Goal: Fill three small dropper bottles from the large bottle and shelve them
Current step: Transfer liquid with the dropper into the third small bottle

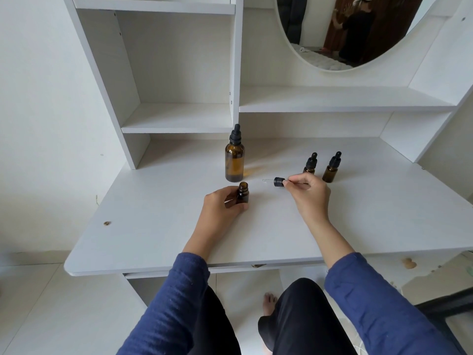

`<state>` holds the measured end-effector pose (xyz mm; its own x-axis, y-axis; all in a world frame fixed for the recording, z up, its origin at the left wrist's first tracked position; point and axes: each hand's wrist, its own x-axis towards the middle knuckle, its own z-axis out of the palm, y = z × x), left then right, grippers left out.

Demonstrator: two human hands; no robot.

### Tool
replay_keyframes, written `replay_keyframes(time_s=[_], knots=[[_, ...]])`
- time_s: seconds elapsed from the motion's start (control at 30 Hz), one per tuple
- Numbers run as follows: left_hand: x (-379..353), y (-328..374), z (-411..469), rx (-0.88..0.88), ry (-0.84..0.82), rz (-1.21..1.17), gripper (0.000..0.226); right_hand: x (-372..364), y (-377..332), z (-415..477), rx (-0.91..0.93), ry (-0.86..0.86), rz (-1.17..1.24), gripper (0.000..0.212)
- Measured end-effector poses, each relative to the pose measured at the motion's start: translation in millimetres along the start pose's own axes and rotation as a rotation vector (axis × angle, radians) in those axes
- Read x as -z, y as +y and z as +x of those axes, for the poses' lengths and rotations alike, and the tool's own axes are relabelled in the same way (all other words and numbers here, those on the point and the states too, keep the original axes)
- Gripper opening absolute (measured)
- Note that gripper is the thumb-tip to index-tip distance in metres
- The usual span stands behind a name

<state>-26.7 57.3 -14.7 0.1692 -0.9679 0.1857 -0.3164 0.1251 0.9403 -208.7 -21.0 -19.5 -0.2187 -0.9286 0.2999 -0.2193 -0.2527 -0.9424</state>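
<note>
A large amber bottle with a black dropper cap stands upright at the middle of the white desk. Just in front of it, my left hand grips a small uncapped amber bottle standing on the desk. My right hand holds a black dropper cap by its bulb, lying sideways with its glass pipette pointing left, low over the desk. Two more small amber bottles, both capped, stand behind my right hand.
White shelving rises behind the desk: an open cubby shelf at the left and a long shelf under a round mirror. A wall lies to the left. My knees are under the desk's front edge.
</note>
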Motion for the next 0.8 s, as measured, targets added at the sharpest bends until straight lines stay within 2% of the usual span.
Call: replay_keyframes(time_s=[0.3, 0.5, 0.67, 0.8], knots=[[0, 0, -1, 0.0, -0.006, -0.011, 0.029, -1, 1, -2, 0.027, -0.072, -0.134, 0.017], [1, 3, -1, -0.014, -0.01, -0.011, 0.026, -2, -3, -5, 0.053, -0.105, -0.14, 0.019], [1, 4, -2, -0.017, -0.012, -0.019, 0.026, -8, -20, -6, 0.258, -0.049, -0.123, 0.014], [1, 5, -2, -0.002, -0.01, -0.03, 0.024, -33, -61, 4, 0.314, -0.111, -0.013, 0.012]])
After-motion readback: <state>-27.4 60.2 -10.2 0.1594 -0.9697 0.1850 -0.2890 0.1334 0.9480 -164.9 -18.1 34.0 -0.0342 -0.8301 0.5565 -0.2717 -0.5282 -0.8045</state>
